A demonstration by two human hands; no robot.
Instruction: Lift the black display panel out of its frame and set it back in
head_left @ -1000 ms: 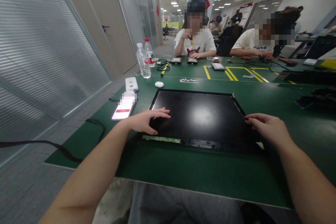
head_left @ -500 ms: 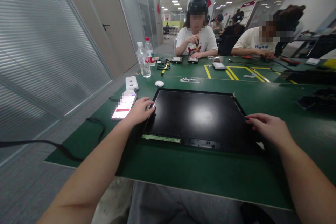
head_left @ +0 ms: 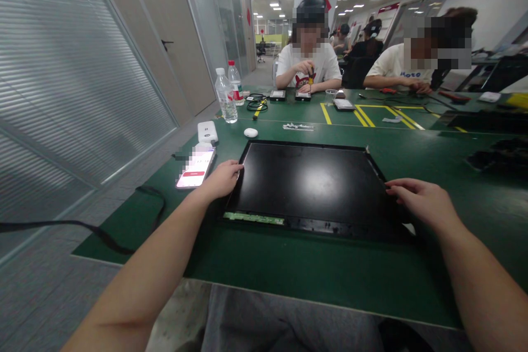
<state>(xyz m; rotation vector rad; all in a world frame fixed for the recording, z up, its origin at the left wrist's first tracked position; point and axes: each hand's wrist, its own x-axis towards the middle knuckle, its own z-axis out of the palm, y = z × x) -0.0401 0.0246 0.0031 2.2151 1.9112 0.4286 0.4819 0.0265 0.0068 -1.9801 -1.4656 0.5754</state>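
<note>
A black LCD screen panel (head_left: 305, 181) lies face up before me, with a narrow green circuit board (head_left: 253, 218) along its near left edge. My left hand (head_left: 225, 179) grips the panel's left edge, fingers closed at its rim. On the other side, my right hand (head_left: 421, 198) pinches the right edge between thumb and fingers. Both hands' undersides are hidden. A white flap shows by the panel's near right corner.
Left of the panel are a lit phone (head_left: 196, 168), a white power bank (head_left: 207, 132) and a white earbud case (head_left: 251, 132). Two bottles (head_left: 226, 96) stand farther back. Across the green table (head_left: 322, 269), a co-worker holds a screwdriver (head_left: 311, 75) over a hard drive (head_left: 302, 95); another person sits right.
My left thumb has moved from the screen's surface to its left edge, and the fingers have drawn together there. The right hand and the panel stay nearly still.
</note>
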